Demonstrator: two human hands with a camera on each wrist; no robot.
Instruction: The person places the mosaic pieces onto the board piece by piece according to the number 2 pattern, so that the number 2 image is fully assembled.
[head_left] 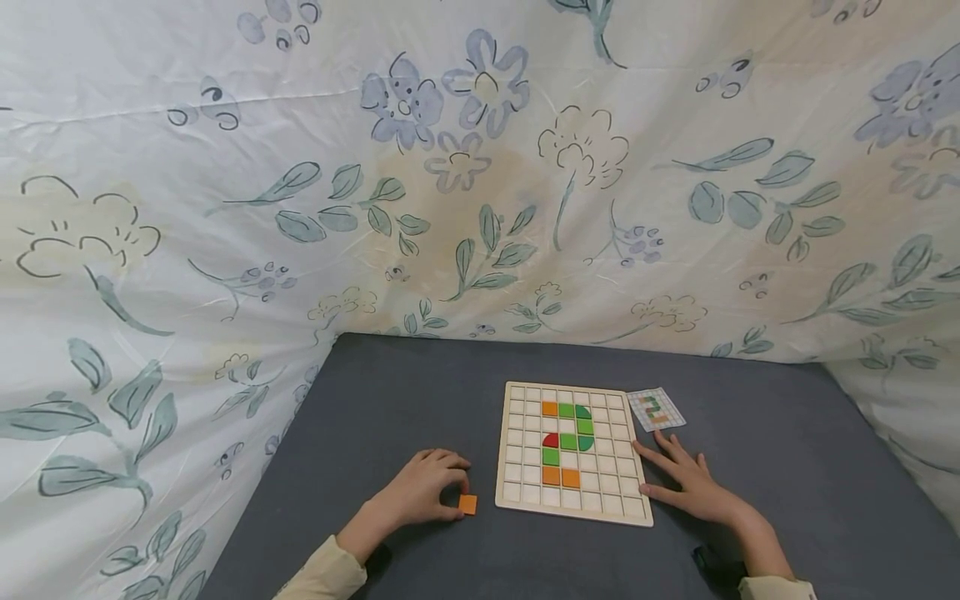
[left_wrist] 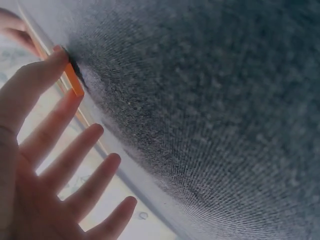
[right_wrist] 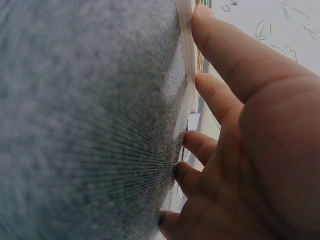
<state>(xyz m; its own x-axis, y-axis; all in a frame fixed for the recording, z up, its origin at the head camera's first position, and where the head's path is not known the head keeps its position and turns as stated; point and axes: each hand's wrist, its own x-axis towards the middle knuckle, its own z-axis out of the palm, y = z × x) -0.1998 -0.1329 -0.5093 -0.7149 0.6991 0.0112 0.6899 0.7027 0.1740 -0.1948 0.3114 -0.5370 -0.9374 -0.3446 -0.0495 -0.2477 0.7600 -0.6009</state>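
Note:
My left hand (head_left: 423, 490) pinches an orange square tile (head_left: 468, 504) between thumb and index finger, close over the dark cloth left of the board. The same tile (left_wrist: 74, 79) shows edge-on in the left wrist view, the other fingers spread. A wooden grid board (head_left: 517, 492) bears orange, green and red tiles, some square and some with a rounded corner, in a shape like a 2. My right hand (head_left: 693, 486) lies with fingers spread at the board's right side. In the right wrist view, its thumb and index fingertip touch the board's edge (right_wrist: 187, 45).
A small pattern card (head_left: 655, 408) with a similar coloured figure lies beyond the right hand, against the board's upper right corner. Dark grey cloth (head_left: 420, 400) covers the table. A flowered curtain (head_left: 465, 208) hangs behind it and along both sides.

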